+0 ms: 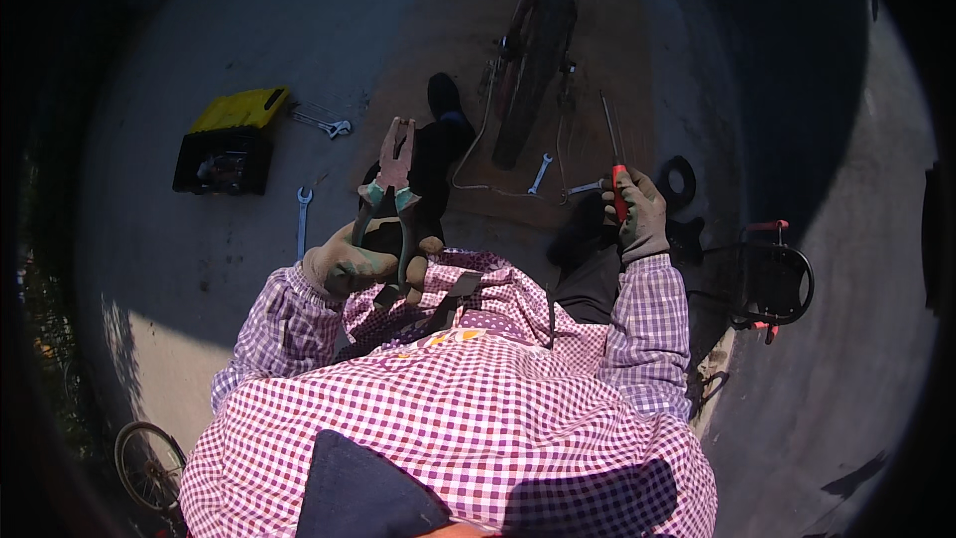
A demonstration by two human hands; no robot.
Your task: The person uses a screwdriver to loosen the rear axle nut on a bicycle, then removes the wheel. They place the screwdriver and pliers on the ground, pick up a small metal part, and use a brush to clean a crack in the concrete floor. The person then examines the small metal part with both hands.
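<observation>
My left hand [354,264], in a grey-green glove, grips a pair of pliers [396,154] with worn green and dark handles, jaws pointing up. My gloved right hand [642,214] is closed on a screwdriver [618,179] with a red handle, its shaft pointing away from me. Beyond them, the dark wheel [528,90] of an upturned or lying cycle rests over a brown mat [622,40], with thin cables hanging beside it. An open-end wrench [540,172] and a second wrench [586,186] lie on the mat near my right hand.
A yellow-lidded black toolbox [221,164] sits at left, near several tools [324,123] and another wrench [304,219]. At right lie a black ring [678,182] and a floor pump or stand-like black frame with red parts [797,284]. Another bicycle wheel [149,463] is at lower left.
</observation>
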